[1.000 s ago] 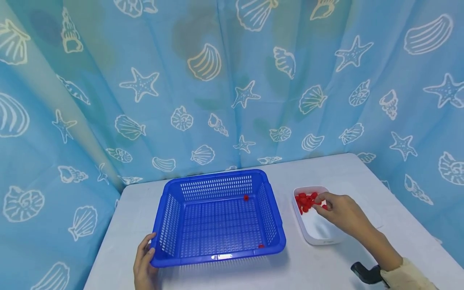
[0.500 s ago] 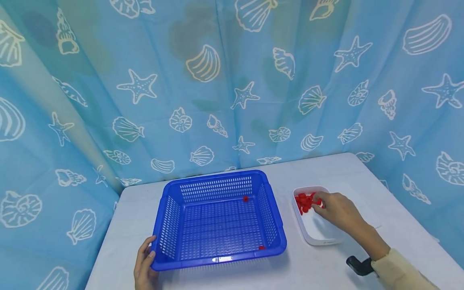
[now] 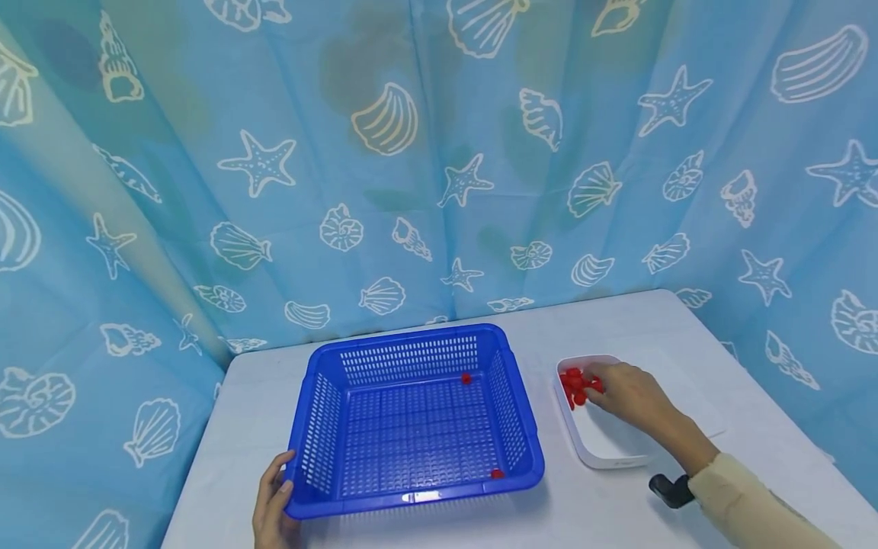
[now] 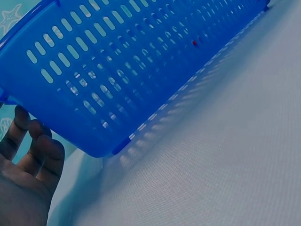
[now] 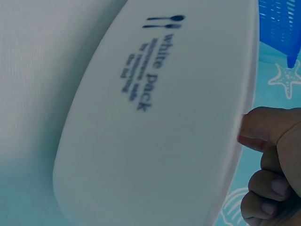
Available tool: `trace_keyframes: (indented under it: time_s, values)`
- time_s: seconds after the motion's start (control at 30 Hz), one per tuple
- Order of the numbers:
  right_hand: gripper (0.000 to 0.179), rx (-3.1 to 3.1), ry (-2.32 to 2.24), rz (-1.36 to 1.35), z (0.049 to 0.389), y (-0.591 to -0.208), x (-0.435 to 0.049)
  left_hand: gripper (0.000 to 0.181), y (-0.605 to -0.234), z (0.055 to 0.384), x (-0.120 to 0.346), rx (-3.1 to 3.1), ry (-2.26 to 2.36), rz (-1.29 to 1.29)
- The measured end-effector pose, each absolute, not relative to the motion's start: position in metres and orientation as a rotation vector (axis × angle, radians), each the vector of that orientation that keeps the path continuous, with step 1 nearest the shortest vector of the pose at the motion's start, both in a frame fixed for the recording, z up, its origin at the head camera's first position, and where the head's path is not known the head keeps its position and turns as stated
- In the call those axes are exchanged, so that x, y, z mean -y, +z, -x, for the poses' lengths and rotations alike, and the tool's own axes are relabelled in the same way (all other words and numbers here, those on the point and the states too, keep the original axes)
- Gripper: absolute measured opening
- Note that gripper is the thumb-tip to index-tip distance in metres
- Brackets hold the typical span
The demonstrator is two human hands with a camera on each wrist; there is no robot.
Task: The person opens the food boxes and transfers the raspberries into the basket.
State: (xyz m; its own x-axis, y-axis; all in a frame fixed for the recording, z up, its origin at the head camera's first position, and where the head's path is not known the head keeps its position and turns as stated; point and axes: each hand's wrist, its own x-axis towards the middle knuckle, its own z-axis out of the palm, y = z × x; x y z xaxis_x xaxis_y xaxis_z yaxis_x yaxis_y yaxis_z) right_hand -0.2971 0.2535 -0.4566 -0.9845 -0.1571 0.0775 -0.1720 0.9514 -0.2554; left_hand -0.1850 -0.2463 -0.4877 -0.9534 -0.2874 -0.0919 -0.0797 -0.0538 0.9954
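The two hands were well apart. From far away I saw the left hand [image 3: 271, 507] hold the blue basket [image 3: 411, 435] near its front left corner, finger and thumb on the rim. The right hand [image 3: 636, 395] was down in the white box [image 3: 607, 431], its fingers bent over the little red bits [image 3: 572, 386]. I could not tell if it had one pinched. The red bits sat in a bunch at the box's far end. Two more lay in the basket: one red bit [image 3: 466, 378] by the far right corner, another red bit [image 3: 497, 473] near the front right. The box stood right of the basket, not touching, on the white bench [image 3: 590, 511].
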Motion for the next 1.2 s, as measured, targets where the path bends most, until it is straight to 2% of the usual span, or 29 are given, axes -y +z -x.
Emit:
trace_keyframes:
  time_s: [0.13, 0.43, 1.2]
  values:
    - [0.051, 3.027, 0.396, -0.308, 0.303, -0.463, -0.253, 0.044, -0.487, 0.186, 0.246, 2.050, -2.148, -0.433]
    - [0.059, 3.026, 0.383, -0.352, 0.309, -0.471, -0.250, 0.044, -0.489, 0.185, 0.245, 2.051, -2.138, -0.449]
    - [0.056, 3.005, 0.438, -0.363, 0.311, -0.475, -0.252, 0.045, -0.490, 0.185, 0.243, 2.044, -2.117, -0.473]
